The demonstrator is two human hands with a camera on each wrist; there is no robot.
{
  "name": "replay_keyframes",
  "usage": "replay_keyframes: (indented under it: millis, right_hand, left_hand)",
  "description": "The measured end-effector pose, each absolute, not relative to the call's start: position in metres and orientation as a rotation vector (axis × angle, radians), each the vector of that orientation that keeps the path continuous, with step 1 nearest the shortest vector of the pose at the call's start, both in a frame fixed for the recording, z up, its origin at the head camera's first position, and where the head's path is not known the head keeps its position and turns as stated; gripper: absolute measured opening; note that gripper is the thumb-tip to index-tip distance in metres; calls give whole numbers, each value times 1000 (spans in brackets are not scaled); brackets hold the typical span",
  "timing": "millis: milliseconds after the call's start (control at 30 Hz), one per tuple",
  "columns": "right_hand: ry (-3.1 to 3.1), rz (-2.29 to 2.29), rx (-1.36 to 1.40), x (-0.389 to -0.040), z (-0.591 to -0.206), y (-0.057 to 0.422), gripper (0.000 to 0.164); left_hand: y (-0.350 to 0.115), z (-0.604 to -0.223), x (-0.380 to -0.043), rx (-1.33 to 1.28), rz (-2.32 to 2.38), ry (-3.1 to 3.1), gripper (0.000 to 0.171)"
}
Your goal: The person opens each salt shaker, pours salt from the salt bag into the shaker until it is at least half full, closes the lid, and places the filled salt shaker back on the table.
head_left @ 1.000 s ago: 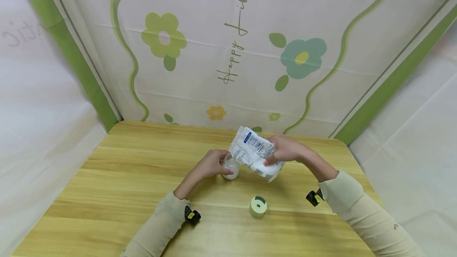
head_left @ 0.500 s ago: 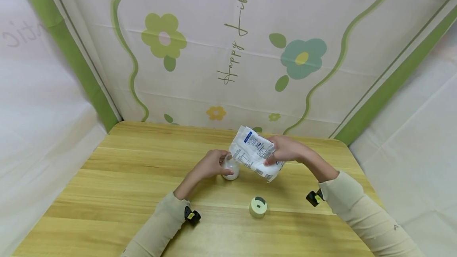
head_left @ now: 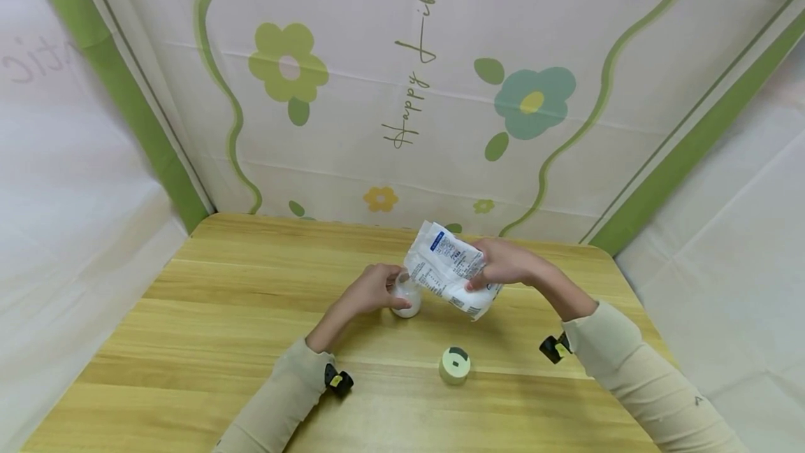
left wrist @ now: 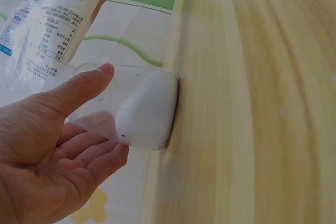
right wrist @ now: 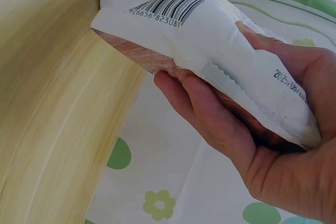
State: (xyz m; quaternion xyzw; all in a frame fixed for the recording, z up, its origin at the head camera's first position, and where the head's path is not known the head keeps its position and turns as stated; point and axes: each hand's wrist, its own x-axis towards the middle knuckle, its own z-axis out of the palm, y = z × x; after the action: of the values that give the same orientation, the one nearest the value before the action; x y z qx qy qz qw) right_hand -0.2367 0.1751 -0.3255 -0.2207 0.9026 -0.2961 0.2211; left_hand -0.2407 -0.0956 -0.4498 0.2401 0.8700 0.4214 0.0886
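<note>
A clear jar [left wrist: 144,106] stands upright on the table, with white powder heaped at a slant inside it. My left hand [head_left: 371,290] grips the jar, thumb on one side and fingers round the other. In my right hand [head_left: 506,262] is a white printed plastic packet [head_left: 443,268], tilted down to the left. Its lower end overlaps the jar's mouth in the head view. The right wrist view shows the packet's barcode side [right wrist: 173,11], with my thumb over it and fingers beneath. Where packet and jar meet, the opening is hidden.
A pale green round lid [head_left: 455,365] with a dark grey patch lies on the wooden table [head_left: 207,327], nearer to me than the jar. Behind the table's far edge hangs a white curtain [head_left: 352,131] with flower prints; more cloth encloses both sides.
The white powder in the jar looks slightly higher than a second ago. Both hands and the packet stay almost still.
</note>
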Motion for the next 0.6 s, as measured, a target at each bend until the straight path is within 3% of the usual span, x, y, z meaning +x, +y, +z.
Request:
replay_keyframes:
  millis: [333,600]
  right_hand:
    - [2490,-815,-599,-236,-323,174,45]
    - [2498,-812,-612,-236,-324,175,44]
  left_hand:
    - [-95,-449,-240,709,1254,2585,37]
    - [-95,-449,-240,708,1254,2590,46]
